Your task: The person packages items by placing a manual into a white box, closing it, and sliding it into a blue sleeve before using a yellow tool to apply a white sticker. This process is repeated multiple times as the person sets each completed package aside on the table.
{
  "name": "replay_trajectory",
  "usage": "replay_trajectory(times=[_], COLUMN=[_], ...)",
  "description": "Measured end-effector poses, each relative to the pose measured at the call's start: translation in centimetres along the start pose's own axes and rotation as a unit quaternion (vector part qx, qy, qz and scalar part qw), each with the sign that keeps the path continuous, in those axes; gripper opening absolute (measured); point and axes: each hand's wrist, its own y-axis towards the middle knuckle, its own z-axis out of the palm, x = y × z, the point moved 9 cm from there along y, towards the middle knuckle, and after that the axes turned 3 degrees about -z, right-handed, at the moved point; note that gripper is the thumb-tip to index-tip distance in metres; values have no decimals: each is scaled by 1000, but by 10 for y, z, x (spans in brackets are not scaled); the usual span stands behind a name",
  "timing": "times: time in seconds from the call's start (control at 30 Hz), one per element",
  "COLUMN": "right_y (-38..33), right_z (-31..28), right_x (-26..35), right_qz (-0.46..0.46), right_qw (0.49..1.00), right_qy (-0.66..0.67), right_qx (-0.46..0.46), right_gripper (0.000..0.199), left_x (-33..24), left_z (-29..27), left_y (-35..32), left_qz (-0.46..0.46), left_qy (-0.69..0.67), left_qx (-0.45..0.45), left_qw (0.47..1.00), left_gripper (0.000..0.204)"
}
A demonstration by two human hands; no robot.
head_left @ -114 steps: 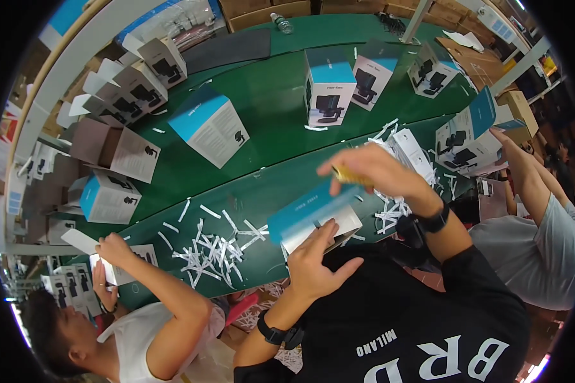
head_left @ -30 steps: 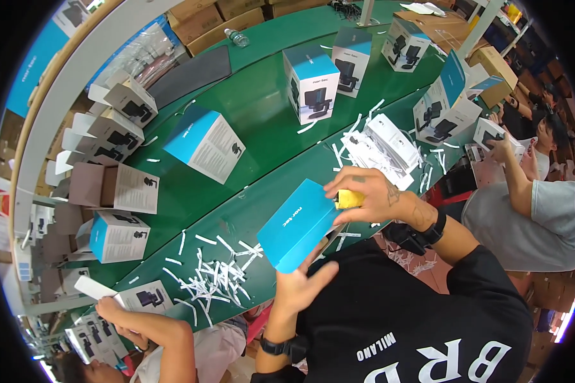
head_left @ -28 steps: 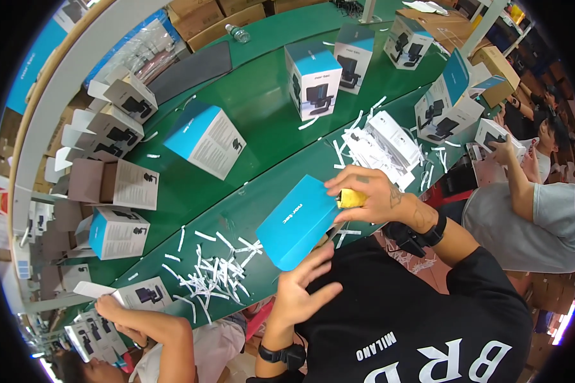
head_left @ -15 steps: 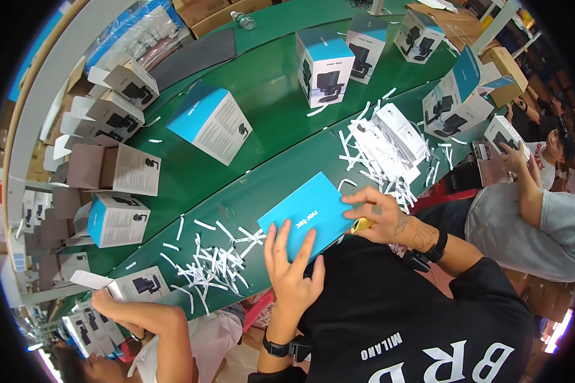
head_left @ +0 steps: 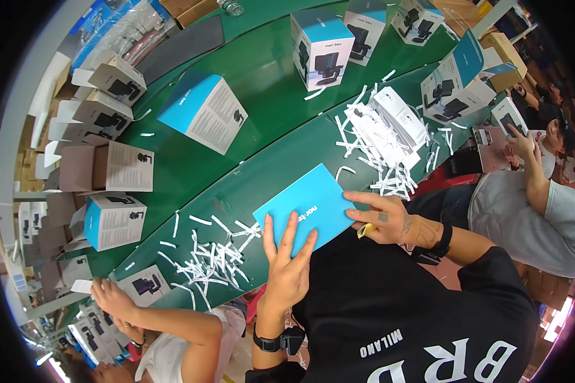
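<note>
A flat blue box [head_left: 305, 205] lies on the green table [head_left: 262, 108] right in front of me. My left hand [head_left: 288, 265] rests flat on its near edge, fingers spread. My right hand [head_left: 384, 217] presses its right corner with the fingers while a small yellow thing [head_left: 366, 230] is tucked under the palm. White paper strips [head_left: 211, 258] lie scattered to the left of the box.
Another pile of white strips and white packets [head_left: 390, 131] lies to the right. Blue-and-white boxes stand around: [head_left: 202, 112], [head_left: 318, 46], [head_left: 113, 219]. A person at lower left holds a small box [head_left: 142, 285]; another person's arm [head_left: 535, 175] is at the right.
The blue box, held tilted up in both hands a second ago, now lies flat on the table with both hands on it. The view has shifted slightly.
</note>
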Motion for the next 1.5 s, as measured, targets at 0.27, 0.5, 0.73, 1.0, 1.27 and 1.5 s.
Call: replay_trajectory(times=[0.27, 0.5, 0.73, 1.0, 1.27, 1.5], right_y=[-8, -14, -20, -15, -1, 21], right_z=[6, 15, 15, 16, 15, 2], right_x=[4, -15, 1, 8, -10, 5], right_qz=[-119, -134, -179, -174, -171, -182], right_qw=[989, 990, 982, 983, 984, 982], right_qy=[-69, -41, -57, -49, -10, -1], right_qx=[-55, -33, -13, -24, -48, -46], right_gripper=[43, 42, 43, 39, 24, 13], left_x=[-2, -7, -23, -16, -9, 10], left_z=[11, 45, 58, 60, 64, 5], left_y=[4, 51, 58, 62, 76, 67], left_qz=[20, -27, 14, 8, 62, -44], left_qy=[98, 303, 281, 257, 275, 240], left_qx=[64, 106, 126, 96, 106, 33], left_qw=[993, 947, 951, 962, 954, 969], left_gripper=[61, 80, 81, 97, 103, 105])
